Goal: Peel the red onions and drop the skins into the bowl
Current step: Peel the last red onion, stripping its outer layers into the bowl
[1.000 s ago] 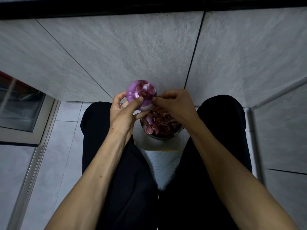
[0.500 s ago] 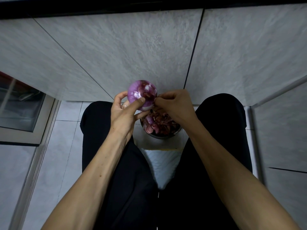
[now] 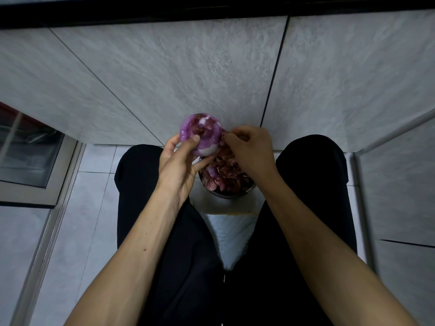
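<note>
Purple, mostly bared flesh is seen on 1 red onion (image 3: 200, 135) gripped by the left hand (image 3: 180, 161), a skin scrap is pinched at its side by the right hand (image 3: 249, 147), and the bowl (image 3: 223, 180) below is judged nearly full of skins.

1. The left hand (image 3: 179, 165) grips a red onion (image 3: 201, 134), thumb across its near face.
2. The right hand (image 3: 249, 149) pinches skin at the onion's right edge.
3. Below both sets of fingers sits a bowl (image 3: 226, 195) of skins (image 3: 223, 176).
</note>
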The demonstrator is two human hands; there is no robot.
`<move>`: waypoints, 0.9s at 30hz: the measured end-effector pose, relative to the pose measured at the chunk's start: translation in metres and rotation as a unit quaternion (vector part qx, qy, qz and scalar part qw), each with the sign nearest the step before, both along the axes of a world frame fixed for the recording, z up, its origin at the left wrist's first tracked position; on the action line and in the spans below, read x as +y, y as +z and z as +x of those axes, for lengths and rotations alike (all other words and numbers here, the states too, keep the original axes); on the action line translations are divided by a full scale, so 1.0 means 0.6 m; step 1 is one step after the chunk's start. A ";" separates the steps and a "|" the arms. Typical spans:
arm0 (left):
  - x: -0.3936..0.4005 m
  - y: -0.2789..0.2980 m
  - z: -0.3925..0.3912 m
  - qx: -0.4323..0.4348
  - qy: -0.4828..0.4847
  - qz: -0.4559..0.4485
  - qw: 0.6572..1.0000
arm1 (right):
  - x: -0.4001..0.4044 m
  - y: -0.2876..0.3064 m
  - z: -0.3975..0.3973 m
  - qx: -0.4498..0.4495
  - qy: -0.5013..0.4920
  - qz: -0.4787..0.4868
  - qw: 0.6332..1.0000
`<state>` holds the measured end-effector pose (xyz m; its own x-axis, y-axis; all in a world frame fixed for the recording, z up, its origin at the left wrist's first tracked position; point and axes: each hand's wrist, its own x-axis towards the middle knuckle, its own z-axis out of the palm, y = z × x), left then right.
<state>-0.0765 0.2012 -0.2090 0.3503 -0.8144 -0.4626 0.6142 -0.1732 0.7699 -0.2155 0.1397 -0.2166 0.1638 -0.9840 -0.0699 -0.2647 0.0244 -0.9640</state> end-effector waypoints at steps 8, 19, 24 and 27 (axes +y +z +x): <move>-0.003 -0.004 -0.005 0.022 0.010 0.022 0.999 | 0.025 -0.013 0.027 0.217 0.020 -0.100 0.971; -0.002 -0.004 -0.002 0.036 0.003 0.025 0.999 | 0.007 -0.038 0.037 0.163 0.025 -0.237 0.957; -0.004 0.006 -0.001 0.074 -0.002 0.025 0.997 | 0.004 -0.037 0.038 0.067 0.020 -0.144 0.987; -0.005 0.012 -0.003 0.087 -0.017 0.038 0.995 | 0.001 -0.030 0.031 -0.001 0.024 -0.099 0.995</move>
<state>-0.0782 0.1981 -0.2018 0.2325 -0.7845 -0.5749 0.7304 -0.2495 0.6358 -0.1971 0.1402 -0.2345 0.2114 -0.9694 0.1248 -0.2587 -0.1786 -0.9493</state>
